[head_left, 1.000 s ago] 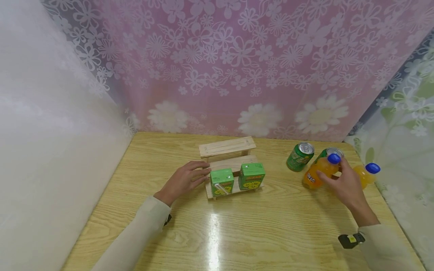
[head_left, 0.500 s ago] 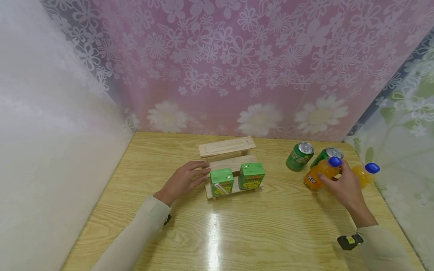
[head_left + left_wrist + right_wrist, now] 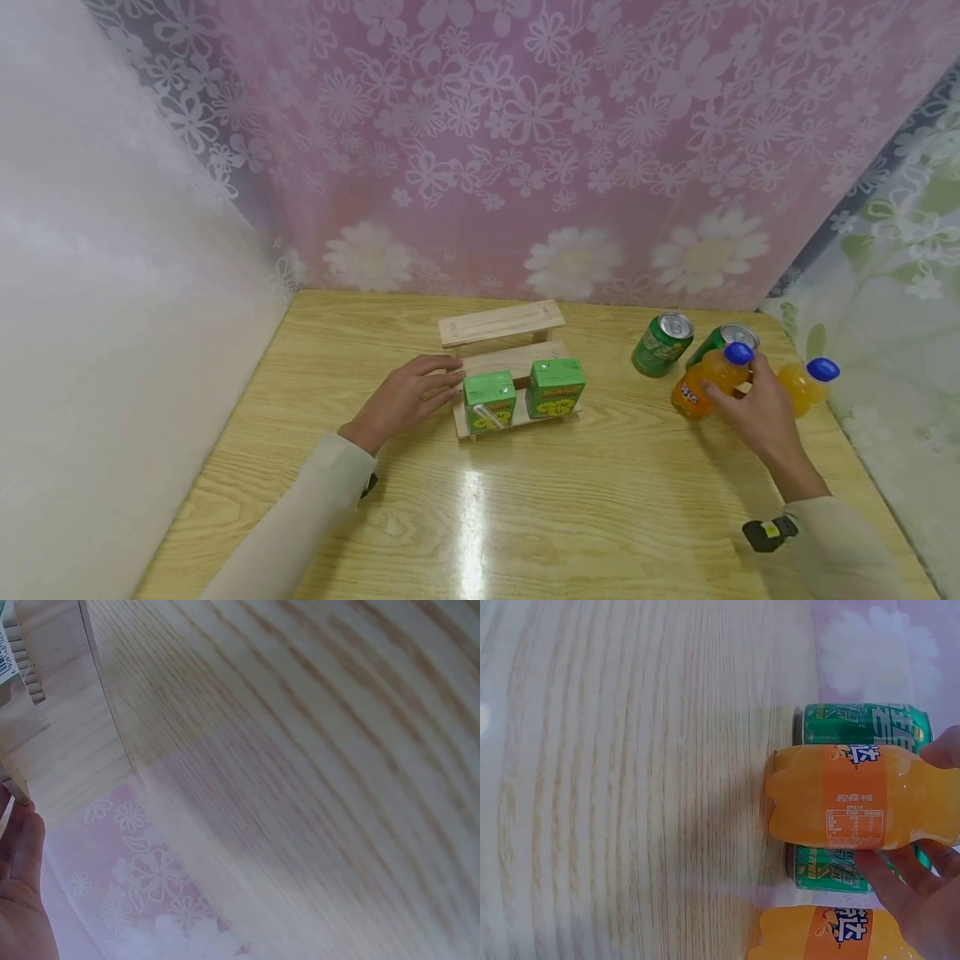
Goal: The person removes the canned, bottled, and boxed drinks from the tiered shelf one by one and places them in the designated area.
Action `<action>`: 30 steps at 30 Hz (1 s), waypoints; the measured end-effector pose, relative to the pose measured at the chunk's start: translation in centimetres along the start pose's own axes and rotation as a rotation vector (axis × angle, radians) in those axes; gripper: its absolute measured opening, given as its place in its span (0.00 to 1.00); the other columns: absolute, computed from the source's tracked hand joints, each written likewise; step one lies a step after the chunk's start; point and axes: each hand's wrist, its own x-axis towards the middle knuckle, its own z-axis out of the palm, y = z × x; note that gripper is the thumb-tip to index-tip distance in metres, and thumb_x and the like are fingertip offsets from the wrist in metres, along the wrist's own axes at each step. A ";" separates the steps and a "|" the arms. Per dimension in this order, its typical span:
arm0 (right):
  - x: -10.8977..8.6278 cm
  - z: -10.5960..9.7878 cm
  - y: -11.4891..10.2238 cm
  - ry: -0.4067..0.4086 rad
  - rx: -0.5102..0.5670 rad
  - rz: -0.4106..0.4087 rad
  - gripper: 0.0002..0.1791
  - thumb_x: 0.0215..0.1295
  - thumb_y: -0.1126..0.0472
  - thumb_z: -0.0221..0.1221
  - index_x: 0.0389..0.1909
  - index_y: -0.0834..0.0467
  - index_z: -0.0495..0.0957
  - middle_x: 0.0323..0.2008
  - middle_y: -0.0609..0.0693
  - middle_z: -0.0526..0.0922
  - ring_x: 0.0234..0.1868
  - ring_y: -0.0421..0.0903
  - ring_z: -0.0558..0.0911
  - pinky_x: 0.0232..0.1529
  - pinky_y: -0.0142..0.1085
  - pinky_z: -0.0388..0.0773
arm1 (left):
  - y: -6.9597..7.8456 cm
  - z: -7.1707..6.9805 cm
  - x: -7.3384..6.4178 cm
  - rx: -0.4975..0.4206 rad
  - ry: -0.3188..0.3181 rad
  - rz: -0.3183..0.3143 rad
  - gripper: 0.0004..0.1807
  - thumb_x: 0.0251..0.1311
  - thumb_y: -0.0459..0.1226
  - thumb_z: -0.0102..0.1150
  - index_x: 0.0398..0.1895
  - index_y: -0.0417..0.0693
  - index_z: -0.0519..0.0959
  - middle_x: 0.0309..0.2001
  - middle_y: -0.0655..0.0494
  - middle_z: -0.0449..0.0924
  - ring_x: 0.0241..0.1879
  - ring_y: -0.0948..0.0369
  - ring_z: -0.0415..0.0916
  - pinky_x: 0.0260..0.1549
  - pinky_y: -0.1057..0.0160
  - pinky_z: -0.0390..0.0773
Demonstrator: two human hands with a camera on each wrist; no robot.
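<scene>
In the head view my right hand grips an orange soda bottle with a blue cap, thumb on one side and fingers on the other. The right wrist view shows its orange label facing the camera. My left hand reaches to the left side of a small three-step wooden stand, fingertips touching the edge of a step. Two green drink cartons stand on its lowest step; the left carton has a white straw on its front.
Behind the held bottle stand two green soda cans, the left can in full view and the right can partly covered. A second orange bottle stands right of my right hand. A floral curtain backs the wooden table.
The right hand and the held bottle have shifted only very slightly. My left hand stays at the stand, and the cartons and cans keep their places.
</scene>
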 end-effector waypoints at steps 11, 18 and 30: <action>-0.3 -0.1 -0.2 0.012 0.034 0.003 0.45 0.79 0.49 0.65 0.82 0.68 0.55 0.74 0.75 0.68 0.71 0.78 0.70 0.64 0.72 0.75 | 0.1 0.0 -0.1 -0.003 0.002 -0.004 0.22 0.69 0.36 0.74 0.65 0.47 0.88 0.68 0.50 0.85 0.70 0.51 0.80 0.68 0.51 0.84; -0.6 -0.8 -0.9 0.101 0.059 -0.004 0.48 0.77 0.48 0.67 0.87 0.59 0.54 0.77 0.70 0.67 0.70 0.72 0.70 0.58 0.17 0.75 | 0.1 0.2 -0.2 0.004 0.010 -0.007 0.21 0.68 0.37 0.75 0.64 0.47 0.88 0.67 0.50 0.85 0.70 0.50 0.80 0.68 0.51 0.84; -0.9 -1.5 -3.4 0.299 0.058 -0.157 0.40 0.74 0.54 0.69 0.83 0.54 0.67 0.76 0.63 0.72 0.74 0.67 0.70 0.73 0.15 0.57 | 0.4 0.1 -0.1 0.017 -0.006 -0.033 0.21 0.70 0.38 0.74 0.64 0.48 0.88 0.68 0.50 0.84 0.70 0.52 0.80 0.67 0.52 0.85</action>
